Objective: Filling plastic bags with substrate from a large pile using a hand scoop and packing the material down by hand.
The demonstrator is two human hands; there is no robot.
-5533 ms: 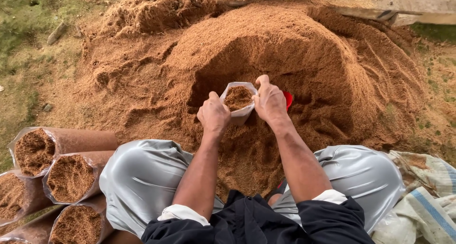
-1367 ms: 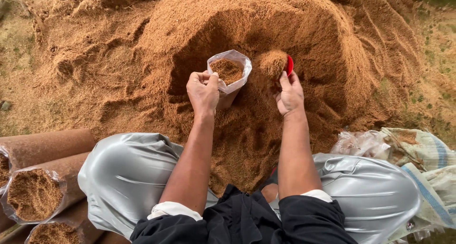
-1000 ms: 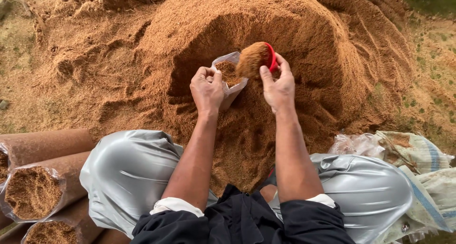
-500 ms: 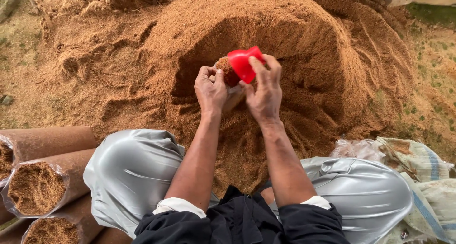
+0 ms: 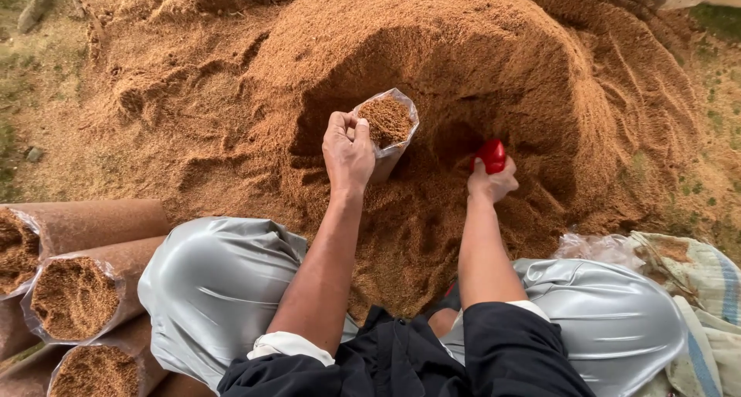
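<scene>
Clear plastic bag brimming with brown sawdust, left fingers gripping rim, right fingers clasping red scoop

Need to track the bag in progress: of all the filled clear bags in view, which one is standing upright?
The bag held by the left hand at the pile. It stands mouth up; the stacked bags at lower left lie on their sides.

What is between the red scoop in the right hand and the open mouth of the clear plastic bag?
Nothing visible. The right hand holds the red scoop low in the hollow of the brown sawdust pile, and only open space separates it from the clear plastic bag held by the left hand.
</scene>
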